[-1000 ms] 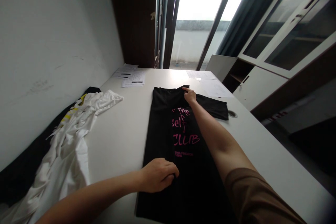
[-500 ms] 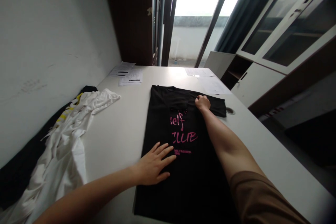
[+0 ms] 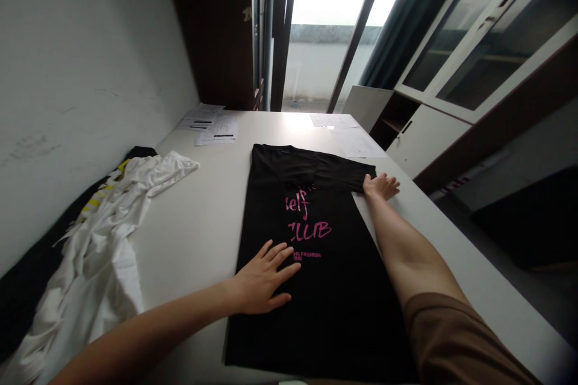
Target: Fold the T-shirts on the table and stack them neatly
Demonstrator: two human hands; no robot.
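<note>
A black T-shirt [image 3: 325, 301] with pink lettering lies flat on the white table, one side folded in so that part of the print is cut off. My left hand [image 3: 265, 280] rests on it palm down with fingers spread, just below and left of the lettering. At the end of the sleeve that points right, my right hand [image 3: 383, 185] is at the cuff, its fingers stretched out past the fabric over the tabletop. The thumb side touches or nearly touches the sleeve edge.
Along the wall on the left lies a heap of white clothes [image 3: 108, 246] with black and yellow pieces behind. Printed papers [image 3: 221, 129] sit at the table's far left, more sheets [image 3: 356, 141] at the far right. White cabinets [image 3: 433, 138] stand beyond the right edge.
My right hand has moved right from the upper part of the shirt to the sleeve's end, and its curled fingers have opened out. My left hand has stayed in place on the shirt.
</note>
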